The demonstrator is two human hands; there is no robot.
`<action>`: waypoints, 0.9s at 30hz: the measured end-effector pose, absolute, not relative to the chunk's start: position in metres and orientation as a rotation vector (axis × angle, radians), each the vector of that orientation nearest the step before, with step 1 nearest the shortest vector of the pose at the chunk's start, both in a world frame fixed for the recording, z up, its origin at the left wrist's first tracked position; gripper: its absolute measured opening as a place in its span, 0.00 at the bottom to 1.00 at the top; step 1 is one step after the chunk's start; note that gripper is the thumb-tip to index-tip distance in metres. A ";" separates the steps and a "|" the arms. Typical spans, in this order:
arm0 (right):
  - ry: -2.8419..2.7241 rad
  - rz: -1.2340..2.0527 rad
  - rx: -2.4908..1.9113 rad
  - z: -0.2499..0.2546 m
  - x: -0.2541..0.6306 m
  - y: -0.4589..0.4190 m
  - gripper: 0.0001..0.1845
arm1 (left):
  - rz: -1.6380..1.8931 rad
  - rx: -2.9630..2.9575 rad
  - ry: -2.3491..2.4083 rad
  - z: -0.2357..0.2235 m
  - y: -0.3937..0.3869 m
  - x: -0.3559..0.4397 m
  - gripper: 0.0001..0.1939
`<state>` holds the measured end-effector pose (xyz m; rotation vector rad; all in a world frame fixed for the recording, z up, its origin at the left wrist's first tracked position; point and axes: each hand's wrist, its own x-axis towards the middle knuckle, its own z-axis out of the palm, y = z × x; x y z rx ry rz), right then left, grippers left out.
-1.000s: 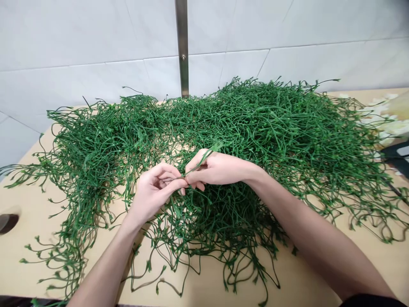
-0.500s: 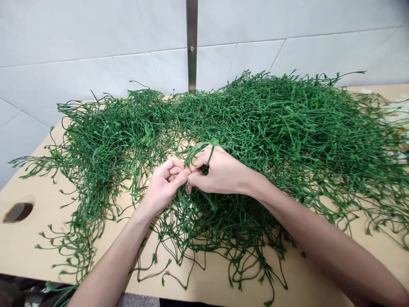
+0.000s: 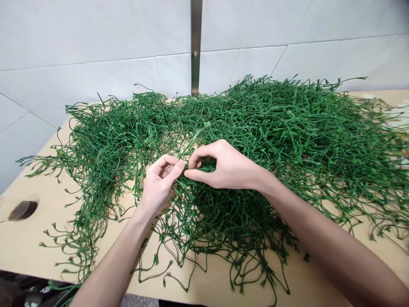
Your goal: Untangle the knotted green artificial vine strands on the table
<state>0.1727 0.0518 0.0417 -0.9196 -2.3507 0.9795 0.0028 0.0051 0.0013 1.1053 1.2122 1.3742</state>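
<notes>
My left hand (image 3: 159, 181) pinches a thin green plastic stem (image 3: 194, 138) between thumb and forefinger. The stem's pale strip slants up and right from that pinch, with a small leafy tip at its top. Close beside the left fingertips is my right hand (image 3: 225, 166), its fingers bent and a narrow gap showing between thumb and forefinger. I see nothing held in it. Under and behind both hands lies a tangled heap of artificial green stems (image 3: 271, 115) with small forked tips. The stem's lower end is lost among the others.
The heap spreads over a light wooden table (image 3: 19, 238), some stems hanging past its front left edge. A dark round hole (image 3: 24, 210) is at the left. Behind stand a tiled wall (image 3: 96, 34) and a metal upright (image 3: 195, 51). White items (image 3: 398, 117) lie far right.
My right fingers have come off the stem's upper part, which earlier looped around them. The stem now stretches straighter from my left pinch. The view has shifted slightly.
</notes>
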 end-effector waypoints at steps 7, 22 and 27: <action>-2.599 0.015 -0.908 0.029 0.164 0.037 0.16 | 1.402 1.092 1.251 0.001 0.005 0.003 0.18; -2.680 0.106 -0.930 0.039 0.164 0.042 0.20 | 1.347 1.133 1.172 0.006 0.004 0.003 0.12; -2.614 0.387 -0.967 0.039 0.165 0.045 0.16 | 1.317 1.242 1.136 -0.001 0.003 -0.001 0.10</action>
